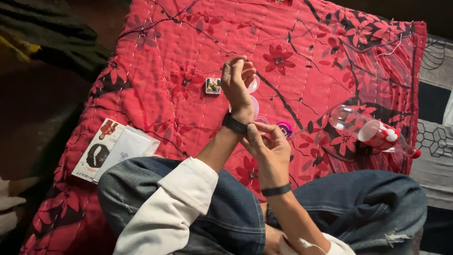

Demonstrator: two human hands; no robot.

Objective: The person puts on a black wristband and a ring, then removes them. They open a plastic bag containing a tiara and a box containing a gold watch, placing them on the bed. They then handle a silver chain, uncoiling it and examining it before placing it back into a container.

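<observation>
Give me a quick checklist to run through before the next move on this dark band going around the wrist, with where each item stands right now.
1. Dark band sits around the left wrist: ok.
2. Right hand has fingertips on the band: ok.
3. Left hand is raised clear of the red floral quilt: ok.
4. Band's ends are joined: cannot tell, the fingers cover that side.
5. Small round pink containers on the quilt are clear of both hands: ok.
6. Clear plastic bottle is upright: not ok, it lies on its side.
</observation>
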